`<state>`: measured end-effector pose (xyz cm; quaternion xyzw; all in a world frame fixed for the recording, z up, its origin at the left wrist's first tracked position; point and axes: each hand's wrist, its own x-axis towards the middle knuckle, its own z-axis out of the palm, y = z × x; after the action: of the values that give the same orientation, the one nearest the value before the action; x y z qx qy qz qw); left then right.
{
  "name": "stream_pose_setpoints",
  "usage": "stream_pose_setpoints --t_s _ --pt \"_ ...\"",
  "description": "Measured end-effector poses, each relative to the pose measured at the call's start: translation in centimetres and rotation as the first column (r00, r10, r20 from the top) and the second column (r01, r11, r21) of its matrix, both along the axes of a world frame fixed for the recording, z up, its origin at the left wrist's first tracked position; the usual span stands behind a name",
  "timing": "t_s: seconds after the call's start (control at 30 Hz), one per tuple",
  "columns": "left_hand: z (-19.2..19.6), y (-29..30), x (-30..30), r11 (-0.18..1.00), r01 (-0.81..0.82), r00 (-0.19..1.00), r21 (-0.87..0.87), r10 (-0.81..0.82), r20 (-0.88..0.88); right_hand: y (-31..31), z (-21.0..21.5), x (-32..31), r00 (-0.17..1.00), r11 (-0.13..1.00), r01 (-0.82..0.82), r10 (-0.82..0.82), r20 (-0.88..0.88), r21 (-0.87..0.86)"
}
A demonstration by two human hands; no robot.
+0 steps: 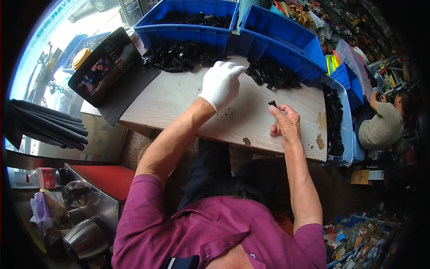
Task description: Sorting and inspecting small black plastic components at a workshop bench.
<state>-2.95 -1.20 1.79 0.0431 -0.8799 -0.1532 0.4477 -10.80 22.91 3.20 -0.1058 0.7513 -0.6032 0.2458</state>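
We observe the left hand [220, 84], in a white glove, reaching forward over the wooden counter [188, 105] toward the black plastic parts. Its fingers are curled downward just short of the nearer pile [177, 57]; we cannot tell whether the grip is closed on anything, because the back of the glove hides the fingertips.

The right hand [285, 123] is bare and rests on the counter with its grip pressed together — thumb and forefinger pinch one small black part [272, 103], held just clear of the surface. A second pile [272, 73] lies beyond it, near the blue bins [286, 40].

Hazards we judge possible from this position:

- The pinched part is small and held only at its tip. A slackened pinch would drop it, and it could bounce toward the near counter edge.
- The gloved hand hovers close to the loose pile. A careless sweep could push parts into the tablet [104, 67] propped at the left corner.
- The long tray [347, 127] of black parts overhangs the right edge of the counter — a nudge from the right elbow could tip it toward the seated person [383, 125] beside it.
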Motion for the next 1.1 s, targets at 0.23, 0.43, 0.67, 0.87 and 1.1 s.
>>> stream_pose_setpoints --t_s 0.23,0.43,0.67,0.87,1.1 --pt "-1.0 -9.3 1.4 0.886 -0.245 0.929 -0.393 0.331 0.168 0.0 -0.5 -0.1 1.000 0.999 -0.023 0.023 -0.007 -0.033" --pt "-1.0 -9.4 1.5 0.906 -0.164 0.944 -0.389 0.258 0.204 0.3 -0.7 0.1 0.999 0.998 -0.033 0.031 -0.042 -0.049" --pt "-1.0 -7.7 2.5 0.921 -0.094 0.973 -0.379 0.165 0.160 0.3 -0.6 0.3 0.999 0.998 -0.016 0.014 -0.045 -0.059" --pt "-1.2 -3.3 3.9 0.973 0.079 0.970 -0.217 -0.025 0.241 0.2 -0.5 0.3 0.998 0.997 -0.033 0.030 -0.054 -0.064" --pt "-1.5 -2.6 3.6 0.966 0.066 0.985 -0.249 -0.024 0.170 0.3 -0.9 0.4 0.998 0.995 -0.013 0.006 -0.067 -0.096"
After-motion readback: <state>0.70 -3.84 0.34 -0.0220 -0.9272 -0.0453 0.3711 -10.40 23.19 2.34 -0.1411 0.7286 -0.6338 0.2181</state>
